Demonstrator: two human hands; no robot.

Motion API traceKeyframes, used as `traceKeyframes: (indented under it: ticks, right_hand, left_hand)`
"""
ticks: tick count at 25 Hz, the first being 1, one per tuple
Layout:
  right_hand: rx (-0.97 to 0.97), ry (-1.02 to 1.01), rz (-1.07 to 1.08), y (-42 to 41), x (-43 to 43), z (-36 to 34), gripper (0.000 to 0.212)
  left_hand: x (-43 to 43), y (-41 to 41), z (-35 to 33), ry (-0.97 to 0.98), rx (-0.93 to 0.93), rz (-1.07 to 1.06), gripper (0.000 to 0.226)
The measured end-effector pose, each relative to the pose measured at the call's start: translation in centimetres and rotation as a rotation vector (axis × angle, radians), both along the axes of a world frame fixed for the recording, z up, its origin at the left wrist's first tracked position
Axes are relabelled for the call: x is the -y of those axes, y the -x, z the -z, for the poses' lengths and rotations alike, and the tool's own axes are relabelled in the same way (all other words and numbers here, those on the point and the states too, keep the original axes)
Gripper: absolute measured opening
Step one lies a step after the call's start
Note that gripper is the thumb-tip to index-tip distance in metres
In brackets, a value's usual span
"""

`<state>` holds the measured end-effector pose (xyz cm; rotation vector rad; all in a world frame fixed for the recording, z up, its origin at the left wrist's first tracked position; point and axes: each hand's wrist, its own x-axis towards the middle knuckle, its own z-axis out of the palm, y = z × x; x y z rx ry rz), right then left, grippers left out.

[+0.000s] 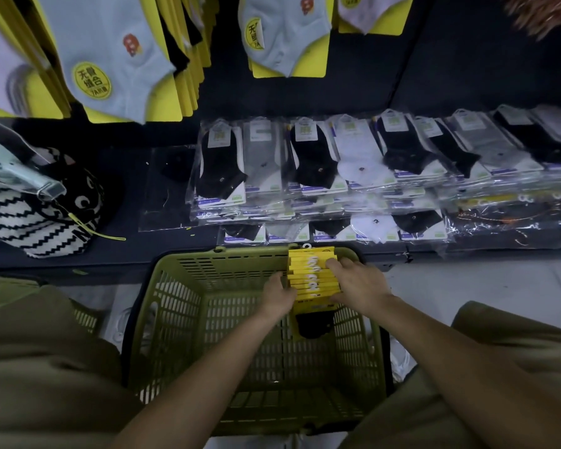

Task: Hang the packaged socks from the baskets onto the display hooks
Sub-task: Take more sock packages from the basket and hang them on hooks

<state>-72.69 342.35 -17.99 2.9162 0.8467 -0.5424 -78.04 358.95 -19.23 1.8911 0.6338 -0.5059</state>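
Note:
A stack of sock packs on yellow cards [311,275] with white hooks stands at the far right corner of the green plastic basket [188,319]. Black socks show at the stack's lower end. My left hand [277,294] grips the stack's left side. On the right side my right hand [358,283] holds it, fingers curled over the card tops. Yellow-carded pale blue socks [110,59] hang on the display above, with another row [285,34] to their right.
Clear-bagged black, grey and white socks [337,170] lie in overlapping piles on the dark shelf [127,254] behind the basket. A zigzag-patterned black and white bag [36,218] sits on the shelf's left. Light floor [483,286] lies to the right.

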Motion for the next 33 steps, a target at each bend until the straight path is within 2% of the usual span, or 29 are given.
traceKeyframes:
  ticks: [3,7,15,20,23,28,30,33]
  right_hand:
    - [0.052,0.001,-0.009,0.3,0.2,0.2,0.065]
    - [0.079,-0.006,-0.062,0.7,0.3,0.9,0.055]
    - [-0.004,-0.094,-0.027,0.4,-0.1,0.8,0.062]
    - [-0.003,-0.024,-0.069,0.5,-0.4,0.9,0.066]
    - [-0.028,0.031,-0.106,0.8,-0.6,1.0,0.058]
    - [-0.315,-0.174,0.139,-0.5,-1.2,-1.3,0.062]
    - [-0.395,-0.327,0.18,-1.2,-1.7,-2.9,0.064]
    - [-0.52,-0.574,0.231,-2.2,-2.1,-5.8,0.055]
  left_hand:
    - [1.0,0.7,0.0,0.107,-0.005,-0.013,0.037]
    - [1.0,1.0,0.1,0.118,0.023,-0.008,0.038]
    - [0.7,1.2,0.5,0.129,0.049,0.034,0.041]
    - [0.6,1.4,0.6,0.106,0.052,0.081,0.053]
    - [0.6,1.8,0.7,0.099,0.019,0.108,0.066]
    - [-0.7,2.4,0.3,0.124,0.022,0.081,0.071]
    - [-1.6,2.2,-0.2,0.127,0.058,0.04,0.067]
    - [-3.0,1.6,-2.0,0.166,0.141,0.029,0.059]
